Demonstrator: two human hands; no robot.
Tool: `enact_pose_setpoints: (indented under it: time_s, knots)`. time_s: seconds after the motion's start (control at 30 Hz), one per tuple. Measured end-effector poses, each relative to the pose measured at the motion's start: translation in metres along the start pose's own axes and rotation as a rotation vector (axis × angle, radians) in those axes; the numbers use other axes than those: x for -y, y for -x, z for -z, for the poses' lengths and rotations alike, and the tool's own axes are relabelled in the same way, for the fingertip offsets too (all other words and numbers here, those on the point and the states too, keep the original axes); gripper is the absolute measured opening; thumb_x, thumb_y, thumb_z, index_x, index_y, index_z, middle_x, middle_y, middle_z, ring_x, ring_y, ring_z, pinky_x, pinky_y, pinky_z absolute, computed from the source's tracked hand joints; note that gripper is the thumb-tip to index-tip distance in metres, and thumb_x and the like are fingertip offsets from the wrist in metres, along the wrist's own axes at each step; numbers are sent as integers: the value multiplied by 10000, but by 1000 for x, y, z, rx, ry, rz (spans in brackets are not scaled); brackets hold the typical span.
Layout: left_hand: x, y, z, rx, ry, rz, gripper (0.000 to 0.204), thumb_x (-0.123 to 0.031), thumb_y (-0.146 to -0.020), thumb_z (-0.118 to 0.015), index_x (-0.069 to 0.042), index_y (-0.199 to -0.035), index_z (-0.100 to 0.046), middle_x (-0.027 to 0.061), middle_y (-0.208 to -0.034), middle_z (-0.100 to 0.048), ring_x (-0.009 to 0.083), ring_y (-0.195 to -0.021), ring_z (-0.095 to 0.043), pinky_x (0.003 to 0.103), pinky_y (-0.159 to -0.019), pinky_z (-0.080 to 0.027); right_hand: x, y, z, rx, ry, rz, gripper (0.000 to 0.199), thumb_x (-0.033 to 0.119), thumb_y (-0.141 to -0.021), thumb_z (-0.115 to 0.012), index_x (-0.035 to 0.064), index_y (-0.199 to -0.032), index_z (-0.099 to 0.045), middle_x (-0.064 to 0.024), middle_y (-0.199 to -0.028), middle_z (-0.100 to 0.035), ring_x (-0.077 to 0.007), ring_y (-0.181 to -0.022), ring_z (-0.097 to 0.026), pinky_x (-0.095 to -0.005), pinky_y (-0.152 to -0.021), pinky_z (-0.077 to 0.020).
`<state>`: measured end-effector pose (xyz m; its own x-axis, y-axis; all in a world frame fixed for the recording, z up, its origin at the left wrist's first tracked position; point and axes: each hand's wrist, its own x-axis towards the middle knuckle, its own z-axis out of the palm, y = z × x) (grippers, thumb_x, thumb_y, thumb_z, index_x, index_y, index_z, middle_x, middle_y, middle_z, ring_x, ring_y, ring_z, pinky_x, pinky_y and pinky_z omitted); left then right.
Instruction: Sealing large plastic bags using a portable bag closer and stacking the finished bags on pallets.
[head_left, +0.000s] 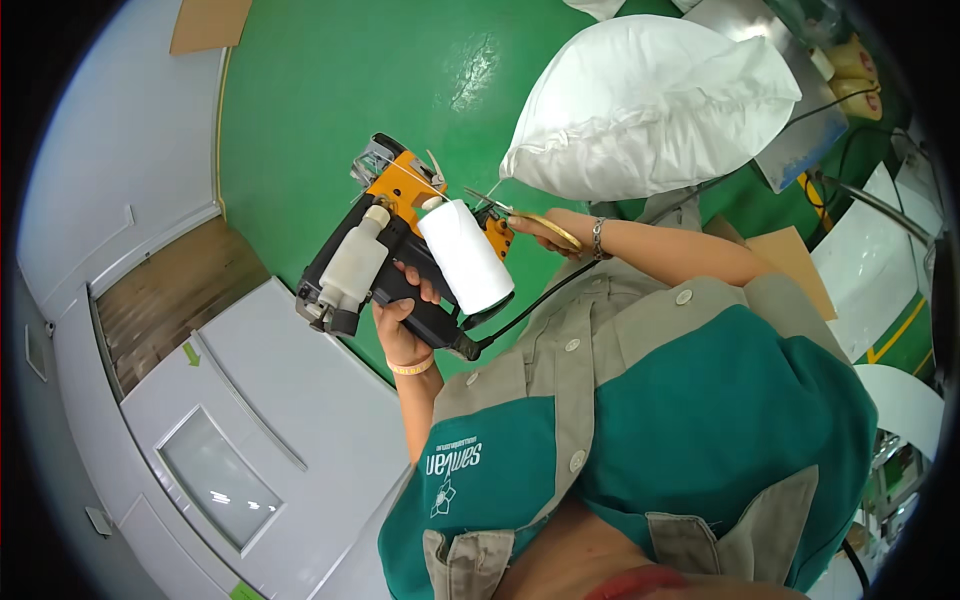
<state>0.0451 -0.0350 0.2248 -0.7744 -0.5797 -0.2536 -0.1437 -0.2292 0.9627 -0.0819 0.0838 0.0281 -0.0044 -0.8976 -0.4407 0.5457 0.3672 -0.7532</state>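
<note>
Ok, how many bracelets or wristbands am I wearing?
2: a flat, pale yellow wristband just behind the left hand; a silver metal chain bracelet behind the right hand, which holds gold-handled scissors. No others show.

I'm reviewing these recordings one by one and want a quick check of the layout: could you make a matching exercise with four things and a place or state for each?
Things:
1. Orange-and-black machine
2. Scissors
3. Spool
4. Sack

Places or states:
A. White cylinder mounted on the machine
B. Bulging, at the picture's upper right
C. Held by the left hand
D. In the right hand

Pairs: 1-C, 2-D, 3-A, 4-B.
</note>
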Motion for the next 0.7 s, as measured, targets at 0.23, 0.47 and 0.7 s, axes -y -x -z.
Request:
enact_pose_setpoints:
  time_s: [0.23,0.47,0.7]
  knots:
    - [1,2,-1,4,-3,6,453,-54,-567,-499,15,-1008,-425,102,-837,-458,212,-676,-470,319,-598,-413,14,-11,-5,126,-178,32,673,762,-661,-336,99,-569,-409,25,-448,-284,-92,-323,-310,-233,-289,-241]
    - [-2,0,1,20,-20,4,458,-51,-569,-494,18,-1016,-425,106,-841,-461,219,-676,-473,322,-598,-414,3,-16,-8,139,-192,31,734,795,-605,-360,77,-721,-463,1,-554,-326,-97,-403,-312,-244,-339,-252]
    - [-1,1,1,7,-27,7,461,-55,-563,-489,19,-1013,-423,107,-833,-455,219,-672,-465,323,-597,-410,13,-11,-4,129,-249,53,682,782,-614,-379,104,-656,-441,26,-514,-303,-85,-375,-266,-220,-340,-230]
